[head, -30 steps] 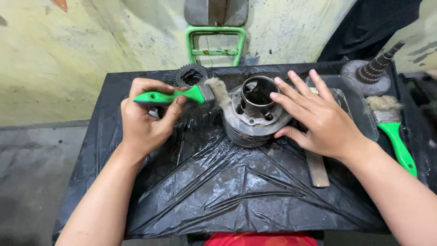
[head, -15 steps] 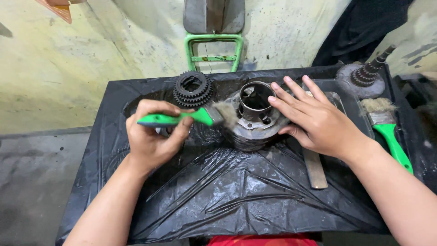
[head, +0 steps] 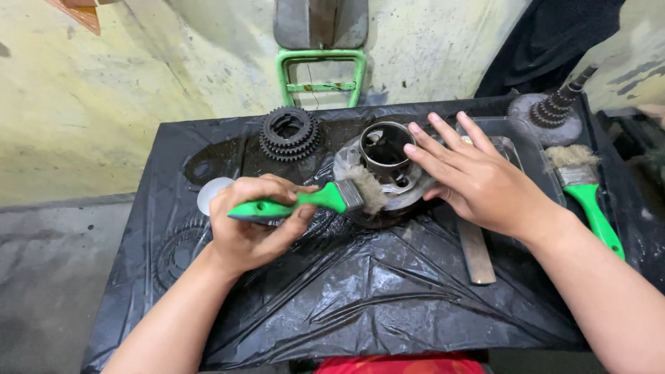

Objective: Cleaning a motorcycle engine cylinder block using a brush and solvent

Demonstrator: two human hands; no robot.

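My left hand (head: 251, 221) grips a green-handled paintbrush (head: 315, 200), its worn bristles pressed against the left side of a round metal engine part (head: 382, 154) with a dark open bore. My right hand (head: 470, 176) rests flat on that part's right side, fingers spread and pointing up-left, steadying it. The part sits in the middle of a table covered with black plastic sheet (head: 360, 291).
A stack of black toothed gears (head: 289, 133) lies behind-left of the part. A second green-handled brush (head: 585, 194), a geared shaft (head: 554, 107), a clear tray (head: 526, 149) and a flat metal bar (head: 476, 253) lie to the right. A green metal frame (head: 321, 73) stands against the wall.
The view has shifted so the table sits lower in frame. My left hand has moved the brush down along the part's left side; my right hand stays on the part.
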